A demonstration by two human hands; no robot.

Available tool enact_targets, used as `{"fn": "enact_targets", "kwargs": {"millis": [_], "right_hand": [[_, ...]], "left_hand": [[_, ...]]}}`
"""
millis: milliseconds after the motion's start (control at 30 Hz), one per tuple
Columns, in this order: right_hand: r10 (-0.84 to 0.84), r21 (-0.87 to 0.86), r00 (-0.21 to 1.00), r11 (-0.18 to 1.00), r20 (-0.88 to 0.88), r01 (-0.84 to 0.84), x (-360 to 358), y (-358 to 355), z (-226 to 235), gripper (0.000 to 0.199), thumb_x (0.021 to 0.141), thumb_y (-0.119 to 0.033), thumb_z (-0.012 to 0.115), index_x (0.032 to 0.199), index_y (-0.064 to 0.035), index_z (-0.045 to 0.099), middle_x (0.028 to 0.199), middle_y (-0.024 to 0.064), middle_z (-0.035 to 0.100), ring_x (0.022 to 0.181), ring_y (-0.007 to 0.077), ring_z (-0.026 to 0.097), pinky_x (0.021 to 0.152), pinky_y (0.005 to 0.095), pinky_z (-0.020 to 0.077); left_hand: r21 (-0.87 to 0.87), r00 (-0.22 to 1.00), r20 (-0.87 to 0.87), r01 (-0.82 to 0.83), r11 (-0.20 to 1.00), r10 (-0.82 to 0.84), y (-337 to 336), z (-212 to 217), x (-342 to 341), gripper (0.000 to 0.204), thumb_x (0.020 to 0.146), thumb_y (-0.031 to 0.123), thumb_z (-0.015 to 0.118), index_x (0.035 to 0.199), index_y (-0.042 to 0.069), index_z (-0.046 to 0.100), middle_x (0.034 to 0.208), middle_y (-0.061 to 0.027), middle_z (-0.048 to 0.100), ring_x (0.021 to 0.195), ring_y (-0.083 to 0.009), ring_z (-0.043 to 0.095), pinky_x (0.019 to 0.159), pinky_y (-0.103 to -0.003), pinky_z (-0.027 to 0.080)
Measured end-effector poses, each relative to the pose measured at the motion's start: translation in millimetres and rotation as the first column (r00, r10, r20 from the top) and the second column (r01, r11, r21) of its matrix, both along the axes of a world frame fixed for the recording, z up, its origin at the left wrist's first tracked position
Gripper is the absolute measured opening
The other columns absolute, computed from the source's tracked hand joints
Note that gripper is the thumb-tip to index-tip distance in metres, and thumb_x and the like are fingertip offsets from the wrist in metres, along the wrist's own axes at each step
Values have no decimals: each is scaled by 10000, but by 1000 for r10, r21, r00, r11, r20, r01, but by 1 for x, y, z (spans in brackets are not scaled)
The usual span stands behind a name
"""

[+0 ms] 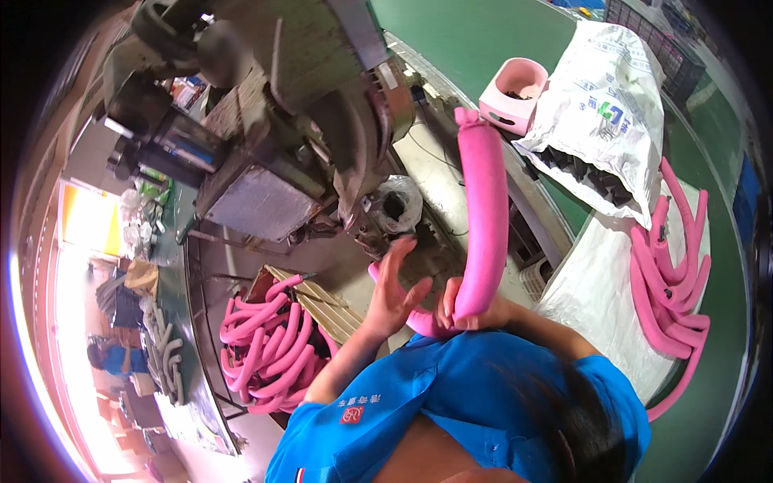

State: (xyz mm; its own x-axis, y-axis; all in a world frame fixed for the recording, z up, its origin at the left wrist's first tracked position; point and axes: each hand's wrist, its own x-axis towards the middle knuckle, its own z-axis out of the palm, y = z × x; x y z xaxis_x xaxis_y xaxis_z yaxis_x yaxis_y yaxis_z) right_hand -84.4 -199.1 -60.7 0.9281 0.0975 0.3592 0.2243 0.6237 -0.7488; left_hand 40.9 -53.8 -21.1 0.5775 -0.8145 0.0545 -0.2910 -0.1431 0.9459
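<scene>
because it likely needs steadying, the pink tube point(486, 213) rises before your chest, your right hand point(452, 306) curled around its low end — your left hand point(391, 294), fingers spread, overlaps pink tubing point(424, 323), contact unclear. 1 heap of tubes point(274, 348) sits leftward, perhaps for reach.

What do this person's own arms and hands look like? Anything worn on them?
The left sleeve and right sleeve are short and bright blue, leaving both forearms bare. The left hand and right hand are ungloved.
</scene>
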Motion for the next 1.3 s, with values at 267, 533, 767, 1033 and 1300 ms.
{"fn": "enact_targets", "kwargs": {"millis": [267, 533, 767, 1033, 1300], "right_hand": [[-286, -17, 948, 958, -143, 286, -25, -54, 25, 486, 750, -439, 663, 845, 13, 512, 638, 101, 563, 550, 171, 543, 530, 273, 428], [-484, -709, 860, 663, -161, 240, -50, -9, -2, 422, 707, -201, 772, 1028, -33, 555, 864, 84, 628, 817, 171, 607, 743, 328, 478], [-512, -723, 833, 655, -210, 220, -55, 1, -11, 450, 706, -216, 768, 1065, -68, 542, 891, 110, 640, 846, 204, 628, 755, 343, 484], [-516, -791, 852, 555, -86, 256, -59, 8, -36, 373, 733, -262, 713, 1042, -121, 559, 913, 141, 643, 874, 319, 630, 752, 390, 488], [-253, -276, 938, 943, -238, 184, -39, -3, -2, 543, 823, -258, 657, 1239, -58, 372, 1090, 82, 486, 981, 173, 509, 855, 332, 407]], "left_hand": [[-352, 991, -70, 78, 933, -110, -51, 53, 22, 599, 893, 213, 572, 1363, 23, 252, 1313, -166, 420, 1248, -246, 395, 1011, -390, 331], [-528, 935, -207, 141, 837, -288, -104, 80, 4, 609, 886, 200, 606, 1348, 74, 230, 1190, -176, 484, 936, -208, 574, 790, -337, 494], [-530, 946, -189, 126, 838, -262, -103, 79, -19, 485, 830, 61, 654, 1159, 42, 298, 1151, -184, 527, 888, -168, 583, 757, -302, 514], [-176, 977, -39, 201, 964, -210, -74, 78, -20, 406, 694, 144, 769, 952, 35, 475, 811, -31, 575, 736, -76, 534, 667, -255, 465], [-653, 736, -490, 45, 756, -467, -52, 29, -34, 613, 703, -23, 627, 1129, 227, 265, 804, -175, 513, 583, -255, 557, 497, -335, 480]]}}
